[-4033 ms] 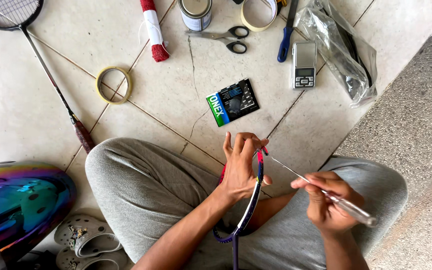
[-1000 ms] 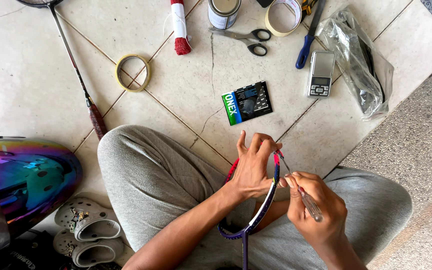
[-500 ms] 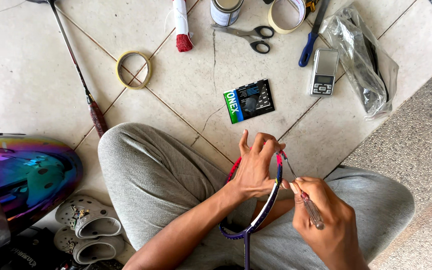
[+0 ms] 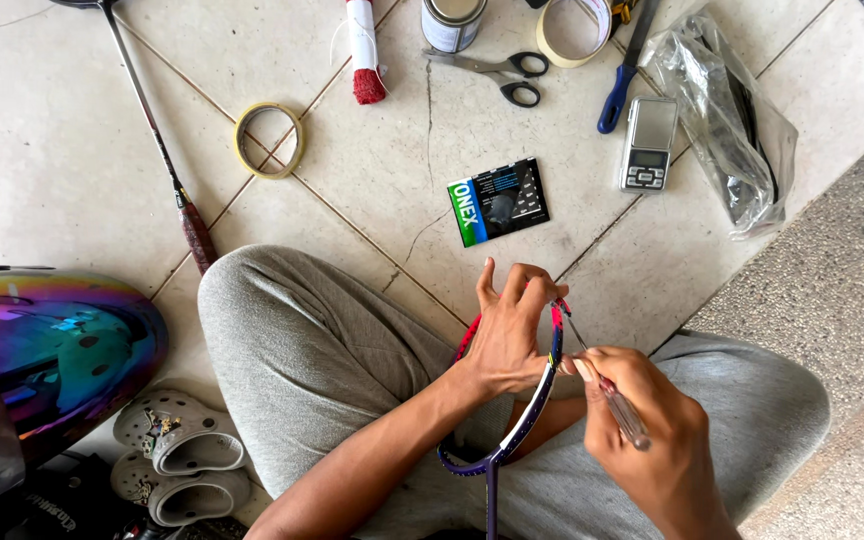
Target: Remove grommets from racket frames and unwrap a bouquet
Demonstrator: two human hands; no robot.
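While the head camera is looking straight down, the left hand (image 4: 507, 335) is wrapping its fingers around the head of a badminton racket frame (image 4: 532, 400), hiding most of the rim; the racket's shaft is running out of the bottom edge. The right hand (image 4: 652, 440) is clenching its fingers around a thin awl-like tool (image 4: 612, 395), whose tip is touching the frame near the red top; its handle is mostly buried in the fist. Both are resting over the person's grey-trousered crossed legs (image 4: 322, 350).

On the tiled floor (image 4: 72, 130), a small flat rectangular package (image 4: 498, 201), black with a green and white end, is lying just ahead of the knees. A clear plastic bag (image 4: 727, 125) is sitting at the right, near a pocket scale (image 4: 648, 143). Scissors (image 4: 497, 72), a tin can (image 4: 452, 20) and a tape roll (image 4: 572, 30) are crowding the top edge, partly cut off. Open tiles are lying between a yellow tape ring (image 4: 269, 140) and the package.
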